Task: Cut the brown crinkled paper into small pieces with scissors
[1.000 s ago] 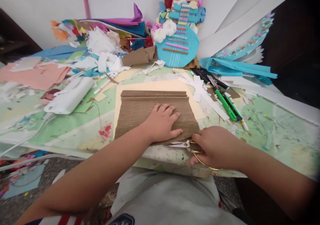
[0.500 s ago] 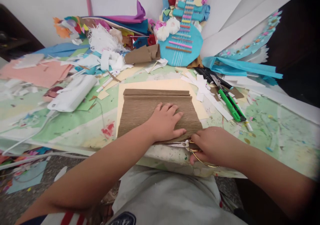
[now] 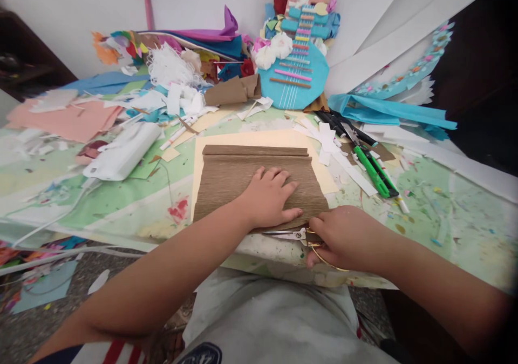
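The dark round badge on my grey shirt was cut off at the near edge of the view, and I couldn't make out its lettering. A small dark mark on the white device, at the left of the surface, was too tiny to read.

My left hand lay palm down with its fingers spread, flat on the brown crinkled paper. That paper lay in the middle of the near part of the surface, on top of a cream sheet, with a folded strip along its far edge. My right hand was curled around the gold handles of the scissors, just beyond the paper's near right corner. The blades pointed left along the paper's near edge, below my left wrist; I couldn't tell how far apart they were.

To the right of the paper lay white paper strips and a green cutter. At the far side stood a blue paper guitar.
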### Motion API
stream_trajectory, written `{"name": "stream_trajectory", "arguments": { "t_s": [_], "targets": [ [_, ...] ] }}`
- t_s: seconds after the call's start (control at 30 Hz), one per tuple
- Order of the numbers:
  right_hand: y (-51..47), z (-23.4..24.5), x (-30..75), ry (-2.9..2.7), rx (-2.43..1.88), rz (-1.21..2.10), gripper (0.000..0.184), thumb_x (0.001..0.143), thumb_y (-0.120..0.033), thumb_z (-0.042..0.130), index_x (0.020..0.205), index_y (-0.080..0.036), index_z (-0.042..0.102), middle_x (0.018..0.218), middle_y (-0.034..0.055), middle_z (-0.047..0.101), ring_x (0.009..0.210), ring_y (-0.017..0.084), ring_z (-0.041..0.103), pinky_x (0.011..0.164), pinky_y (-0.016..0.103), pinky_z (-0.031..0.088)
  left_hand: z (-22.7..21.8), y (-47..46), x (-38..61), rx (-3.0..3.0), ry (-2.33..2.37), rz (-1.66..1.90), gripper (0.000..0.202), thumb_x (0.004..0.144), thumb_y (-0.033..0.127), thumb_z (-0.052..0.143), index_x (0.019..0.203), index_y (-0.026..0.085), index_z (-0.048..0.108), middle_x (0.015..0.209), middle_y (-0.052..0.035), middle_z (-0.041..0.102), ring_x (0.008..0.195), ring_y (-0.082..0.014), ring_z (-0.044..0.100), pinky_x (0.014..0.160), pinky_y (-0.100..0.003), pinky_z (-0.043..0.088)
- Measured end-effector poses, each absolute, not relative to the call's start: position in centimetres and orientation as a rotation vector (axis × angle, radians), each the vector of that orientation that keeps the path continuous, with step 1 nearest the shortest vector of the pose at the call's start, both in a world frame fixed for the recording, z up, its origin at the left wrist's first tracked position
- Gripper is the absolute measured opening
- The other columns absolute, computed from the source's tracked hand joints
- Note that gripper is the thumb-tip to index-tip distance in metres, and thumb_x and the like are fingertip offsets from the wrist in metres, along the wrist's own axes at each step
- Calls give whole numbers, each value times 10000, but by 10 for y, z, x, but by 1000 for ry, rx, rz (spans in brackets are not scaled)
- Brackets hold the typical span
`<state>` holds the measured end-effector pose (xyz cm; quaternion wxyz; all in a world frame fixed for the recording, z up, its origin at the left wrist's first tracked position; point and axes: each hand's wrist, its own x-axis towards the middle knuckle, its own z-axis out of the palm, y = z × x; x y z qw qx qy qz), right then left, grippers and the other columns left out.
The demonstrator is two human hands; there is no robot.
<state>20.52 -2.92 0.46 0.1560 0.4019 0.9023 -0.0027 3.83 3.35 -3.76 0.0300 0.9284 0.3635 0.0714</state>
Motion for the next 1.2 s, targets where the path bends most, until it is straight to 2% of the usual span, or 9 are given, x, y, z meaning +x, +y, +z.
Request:
{"name": "stream_trajectory", "arguments": {
  "t_s": [0.3,0.9,1.2],
  "targets": [
    [-31,4,193,2589,1167,-41,525,667,-629,411,763,-136,563,617,66,598,578,201,569,473,258,293,-39,34,38,2857,1115,240,609,732,580,289,1190,193,390,1269,-107,369,1159,-285,270,939,-473,171],
    [-38,4,170,2606,1233,83,510,701,-561,435,824,-87,580,678,100,620,608,233,581,519,304,378,-38,34,39,2861,1122,232,591,728,568,317,1179,194,393,1257,-110,365,1148,-290,262,929,-487,169],
    [-32,2,173,2614,1171,18,429,704,-530,469,761,-119,577,665,80,628,593,234,593,488,293,374,-37,37,36,2833,1072,240,586,727,572,323,1177,204,397,1262,-105,366,1154,-286,272,933,-490,176]
  ]
}}
